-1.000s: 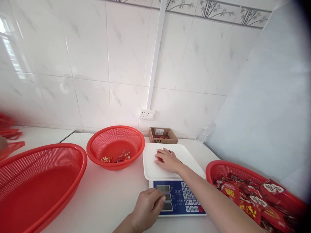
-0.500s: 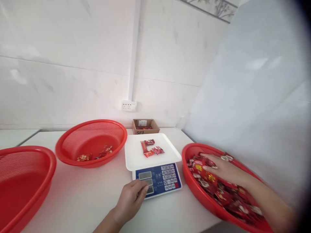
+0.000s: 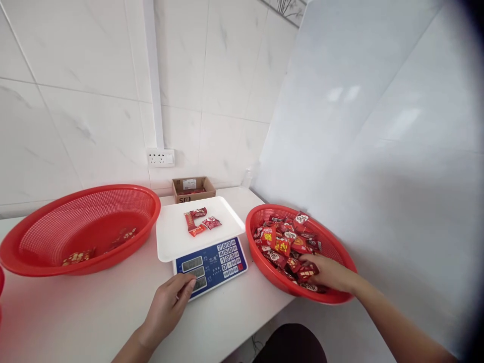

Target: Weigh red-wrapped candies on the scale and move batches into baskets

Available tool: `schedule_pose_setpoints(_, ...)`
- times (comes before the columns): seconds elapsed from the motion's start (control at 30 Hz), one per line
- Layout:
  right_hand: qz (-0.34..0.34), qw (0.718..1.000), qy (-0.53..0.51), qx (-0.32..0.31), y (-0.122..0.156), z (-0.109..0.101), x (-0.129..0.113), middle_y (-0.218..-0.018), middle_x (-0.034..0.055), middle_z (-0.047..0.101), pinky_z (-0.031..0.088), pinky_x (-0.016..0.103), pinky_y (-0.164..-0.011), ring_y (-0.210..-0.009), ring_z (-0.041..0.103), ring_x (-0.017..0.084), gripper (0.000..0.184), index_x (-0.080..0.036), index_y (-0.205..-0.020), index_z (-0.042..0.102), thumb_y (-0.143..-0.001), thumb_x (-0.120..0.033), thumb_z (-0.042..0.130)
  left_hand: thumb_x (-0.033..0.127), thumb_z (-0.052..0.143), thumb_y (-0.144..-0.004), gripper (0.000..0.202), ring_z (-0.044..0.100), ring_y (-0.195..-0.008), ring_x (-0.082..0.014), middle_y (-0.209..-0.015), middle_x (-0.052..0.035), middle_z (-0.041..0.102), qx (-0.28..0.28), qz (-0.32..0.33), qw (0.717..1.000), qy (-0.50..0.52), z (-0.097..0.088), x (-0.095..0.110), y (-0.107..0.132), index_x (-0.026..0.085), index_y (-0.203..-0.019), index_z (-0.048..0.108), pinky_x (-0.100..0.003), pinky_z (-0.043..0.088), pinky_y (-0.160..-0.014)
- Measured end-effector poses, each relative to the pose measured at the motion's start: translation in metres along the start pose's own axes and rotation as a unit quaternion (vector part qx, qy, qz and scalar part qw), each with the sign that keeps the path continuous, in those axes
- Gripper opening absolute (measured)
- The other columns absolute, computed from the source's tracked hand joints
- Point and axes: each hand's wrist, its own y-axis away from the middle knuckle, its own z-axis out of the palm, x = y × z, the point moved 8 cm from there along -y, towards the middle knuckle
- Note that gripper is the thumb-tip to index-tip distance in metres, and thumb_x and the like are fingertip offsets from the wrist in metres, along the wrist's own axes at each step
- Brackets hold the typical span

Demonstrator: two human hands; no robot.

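A digital scale (image 3: 217,262) with a blue keypad and a white tray (image 3: 174,237) stands on the white counter. Three red snack packets (image 3: 200,222) lie on the tray. My left hand (image 3: 168,305) rests by the scale's front left corner, fingers loosely curled, fingertips touching the display edge. My right hand (image 3: 328,272) reaches into the red basket (image 3: 336,297) at the right, which is full of red packets (image 3: 285,242). Its fingers are closed around packets near the basket's front rim.
A large red mesh basket (image 3: 147,199) with a few packets sits left of the scale. A small cardboard box (image 3: 193,189) stands against the tiled wall under a socket (image 3: 161,157). A white panel rises at the right. A dark stool (image 3: 291,343) shows below the counter edge.
My right hand left packets on the scale tray, moved right into the full basket and drew toward its front. The view swung right. My left hand stayed at the scale.
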Motion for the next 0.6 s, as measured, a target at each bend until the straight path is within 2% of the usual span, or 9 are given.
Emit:
schedule_pose_setpoints(0.07,0.02,0.999,-0.036,0.027,-0.003,-0.012,0.004,-0.09,0.0017,0.069,0.047,0.027,-0.071,-0.083,0.063,0.021,0.033,-0.023,-0.091,0.064,-0.058,-0.025,0.06,0.035,0.044,-0.09,0.023,0.058,-0.058,-0.012,-0.075,-0.0013,0.066,0.005,-0.004,1.0,0.003,-0.001,-0.002,0.001,0.021,-0.087,0.062,-0.02,0.046,-0.052)
schedule_pose_setpoints(0.17,0.076,0.99,-0.095,0.069,-0.003,-0.032,0.012,-0.082,-0.001,0.069,0.046,0.026,-0.064,-0.075,0.063,0.019,0.023,-0.023,-0.086,0.059,-0.065,-0.034,0.057,0.034,0.045,-0.09,0.022,0.057,-0.058,-0.0117,-0.076,-0.0011,0.066,0.003,-0.005,1.0,0.008,-0.001,-0.004,0.001,0.021,-0.087,0.062,-0.019,0.046,-0.052)
schedule_pose_setpoints(0.3,0.093,0.978,-0.138,0.123,0.0,-0.05,0.002,-0.086,0.0002,0.07,0.048,0.028,-0.067,-0.077,0.064,0.021,0.029,-0.023,-0.089,0.058,-0.064,-0.038,0.061,0.034,0.044,-0.09,0.022,0.056,-0.057,-0.0115,-0.074,-0.001,0.065,-0.002,-0.001,1.0,0.012,0.0,-0.003,0.001,0.021,-0.087,0.062,-0.019,0.045,-0.052)
schedule_pose_setpoints(0.37,0.102,0.962,-0.214,0.138,0.001,-0.05,-0.008,-0.095,0.0021,0.069,0.05,0.031,-0.069,-0.077,0.065,0.021,0.04,-0.023,-0.101,0.056,-0.065,-0.041,0.061,0.034,0.043,-0.09,0.023,0.057,-0.059,-0.0118,-0.074,-0.0014,0.064,-0.002,-0.001,1.0,0.014,-0.001,-0.001,0.001,0.021,-0.087,0.061,-0.019,0.045,-0.053)
schedule_pose_setpoints(0.43,0.098,0.931,-0.321,0.142,-0.001,-0.043,-0.027,-0.107,0.0043,0.067,0.052,0.033,-0.073,-0.082,0.066,0.022,0.053,-0.024,-0.115,0.05,-0.067,-0.044,0.061,0.034,0.042,-0.091,0.024,0.057,-0.06,-0.0121,-0.074,-0.0019,0.064,-0.004,-0.002,1.0,0.016,0.0,0.001,0.0,0.021,-0.086,0.061,-0.02,0.046,-0.055)
schedule_pose_setpoints(0.5,0.071,0.904,-0.399,0.136,-0.005,-0.034,-0.057,-0.111,0.0052,0.065,0.052,0.034,-0.077,-0.089,0.065,0.024,0.061,-0.025,-0.122,0.045,-0.067,-0.046,0.062,0.033,0.04,-0.092,0.025,0.057,-0.062,-0.0124,-0.073,-0.0023,0.064,-0.01,-0.001,1.0,0.015,0.001,0.003,0.0,0.02,-0.086,0.061,-0.021,0.045,-0.057)
schedule_pose_setpoints(0.53,0.051,0.9,-0.413,0.131,-0.008,-0.029,-0.076,-0.11,0.0053,0.065,0.052,0.035,-0.077,-0.091,0.065,0.025,0.061,-0.024,-0.122,0.045,-0.068,-0.046,0.062,0.032,0.039,-0.092,0.026,0.057,-0.062,-0.0125,-0.072,-0.0023,0.063,-0.014,0.0,1.0,0.013,0.001,0.004,0.0,0.02,-0.086,0.061,-0.021,0.045,-0.057)
schedule_pose_setpoints(0.6,-0.003,0.911,-0.395,0.119,-0.014,-0.018,-0.121,-0.107,0.0055,0.066,0.052,0.037,-0.078,-0.092,0.064,0.026,0.055,-0.024,-0.117,0.049,-0.069,-0.046,0.061,0.031,0.038,-0.093,0.026,0.056,-0.062,-0.0124,-0.071,-0.0022,0.062,-0.017,-0.002,1.0,0.005,0.002,0.004,0.001,0.02,-0.086,0.061,-0.021,0.044,-0.057)
